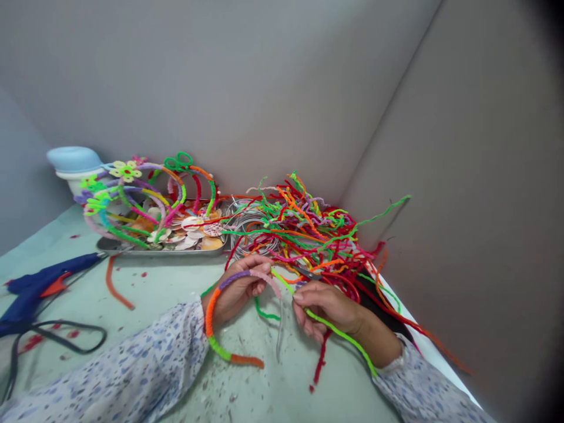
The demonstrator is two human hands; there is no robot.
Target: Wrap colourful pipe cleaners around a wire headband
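My left hand [240,291] is closed on a curved headband [212,311] wrapped in orange, purple, pink and green fuzzy sections. One end of the headband is bare grey band [280,335], just past the pink wrap. Between thumb and finger, my right hand [328,308] pinches a lime-green pipe cleaner [343,335]. Its short end reaches up to my left fingertips, and the long end trails down over my right wrist. A dark red pipe cleaner [321,364] and a green one [267,314] lie on the table near my hands.
A heap of colourful pipe cleaners [308,217] lies behind my hands, with scissors [307,272] and coiled wire [249,229] among them. Finished headbands stand on a metal tray [163,251] of seashells [187,238]. A blue glue gun [48,282] with its cord is at left, before a lidded container [76,164].
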